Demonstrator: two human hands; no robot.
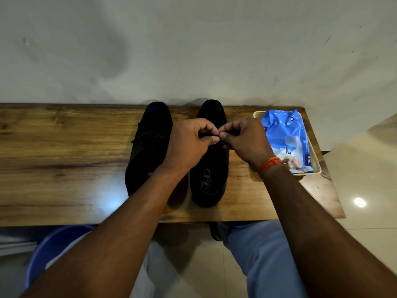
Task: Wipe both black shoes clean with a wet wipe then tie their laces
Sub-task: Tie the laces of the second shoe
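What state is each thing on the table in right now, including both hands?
Left black leather shoe: upright on the wooden table, untouched.
Right black leather shoe: upright, both hands at its laces.
Left hand: fingers curled, pinching over that shoe.
Right hand: fingers curled, pinching likewise.
Blue wet wipe pack: lying in the cream tray; flap state unclear.
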